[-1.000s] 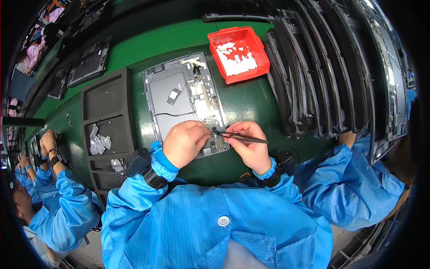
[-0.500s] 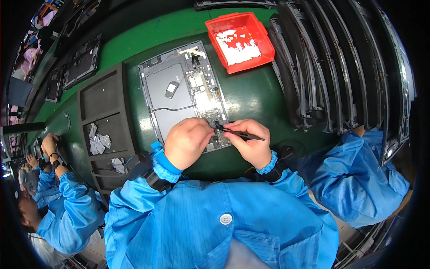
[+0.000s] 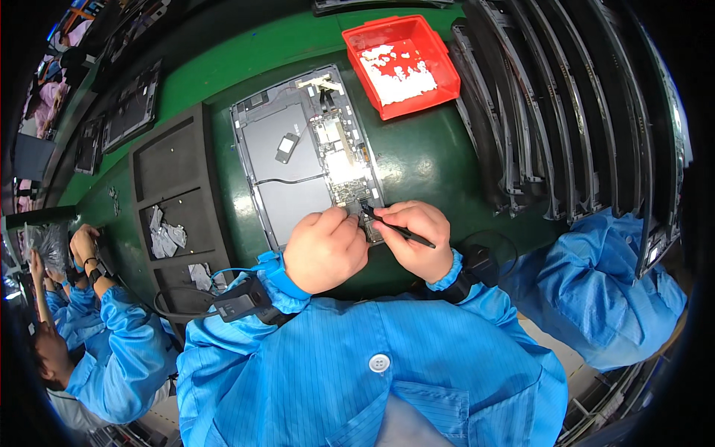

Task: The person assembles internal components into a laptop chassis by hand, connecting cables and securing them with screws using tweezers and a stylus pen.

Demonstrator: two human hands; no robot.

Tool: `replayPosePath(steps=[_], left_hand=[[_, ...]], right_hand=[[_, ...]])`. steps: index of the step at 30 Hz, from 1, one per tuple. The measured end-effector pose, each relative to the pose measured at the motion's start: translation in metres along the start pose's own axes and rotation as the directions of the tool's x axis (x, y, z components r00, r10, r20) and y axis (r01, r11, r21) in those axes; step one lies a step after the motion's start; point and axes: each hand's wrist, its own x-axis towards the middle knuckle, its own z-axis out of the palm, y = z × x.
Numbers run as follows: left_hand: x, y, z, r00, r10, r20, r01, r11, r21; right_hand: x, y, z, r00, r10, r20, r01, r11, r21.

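An opened laptop or tablet chassis (image 3: 287, 212) lies before me, with a large flat grey battery on its left side and a circuit board (image 3: 350, 190) along its right. Black tweezers (image 3: 412, 235) are pinched in my right hand (image 3: 424, 249); their tips reach the board's near end. Over the chassis's near edge rests my left hand (image 3: 326, 252), close to the tweezer tips. Its fingers are curled in, and what they hold, if anything, is hidden. A small black-and-silver module (image 3: 287, 147) sits on the battery, and a dark cable crosses below it.
A red bin (image 3: 402, 67) with white bits stands beyond the chassis. Several dark panels (image 3: 551, 112) stand upright on the right. At left lies a black foam tray (image 3: 214, 201) with crumpled silvery scraps (image 3: 167, 235). Co-workers in blue sleeves (image 3: 123, 357) are on both sides.
My left hand has drawn back slightly toward me and right, uncovering more of the board. The tweezers have turned to a steeper slant in my right hand.
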Motion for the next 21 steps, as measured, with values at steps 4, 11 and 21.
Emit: replayPosePath(steps=[4, 11, 21], left_hand=[[-0.002, -0.007, 0.006, 0.993, 0.022, -0.114, -0.025, 0.999, -0.029], [-0.005, 0.002, 0.014, 0.995, 0.007, -0.097, -0.006, 1.0, 0.011], [-0.001, -0.003, 0.009, 0.999, 0.048, -0.002, -0.048, 0.999, -0.001]], right_hand=[[-0.001, 0.001, 0.001, 0.997, -0.068, 0.029, 0.07, 0.996, -0.051], [-0.006, 0.006, -0.001, 1.0, -0.005, 0.007, 0.004, 1.0, 0.016], [-0.014, 0.007, 0.002, 0.974, 0.17, -0.152, -0.139, 0.972, 0.192]])
